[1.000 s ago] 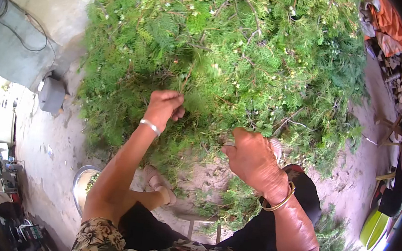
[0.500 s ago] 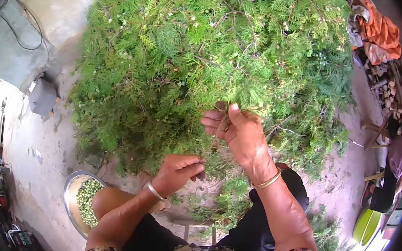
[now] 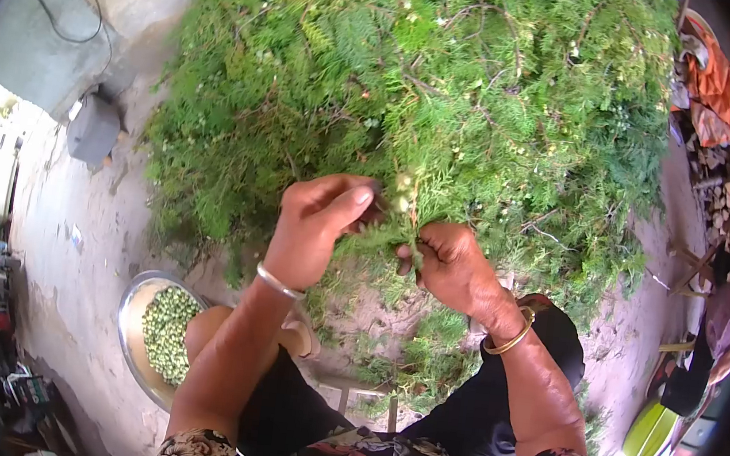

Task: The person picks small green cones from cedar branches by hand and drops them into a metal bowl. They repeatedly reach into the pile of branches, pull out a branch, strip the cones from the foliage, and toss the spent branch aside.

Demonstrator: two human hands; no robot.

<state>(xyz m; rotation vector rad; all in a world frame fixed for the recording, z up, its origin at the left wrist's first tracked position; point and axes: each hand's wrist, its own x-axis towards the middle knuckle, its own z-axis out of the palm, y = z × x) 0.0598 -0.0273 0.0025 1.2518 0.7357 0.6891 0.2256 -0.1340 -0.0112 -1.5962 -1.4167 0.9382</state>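
A leafy green sprig [image 3: 416, 207] with pale cones stands up between my two hands. My right hand [image 3: 455, 264] is closed round its lower stem. Beside it, my left hand [image 3: 320, 219] has thumb and fingers pressed together near the sprig's left side; whatever lies between those fingertips is too small to tell. Behind both hands spreads a large heap of green conifer branches [image 3: 307, 97]. A metal basin [image 3: 130, 328] sits on the ground by my left knee, holding small green cones [image 3: 165, 332].
A grey container [image 3: 93, 130] stands at the left. Along the right edge are an orange cloth [image 3: 725, 88], stacked firewood [image 3: 723, 203] and a yellow-green object [image 3: 650, 433]. Loose sprigs [image 3: 441, 352] lie on the ground between my legs.
My left hand has moved up to the sprig. My right hand has come down and closed on the stem, its fingers no longer spread. The view has shifted slightly.
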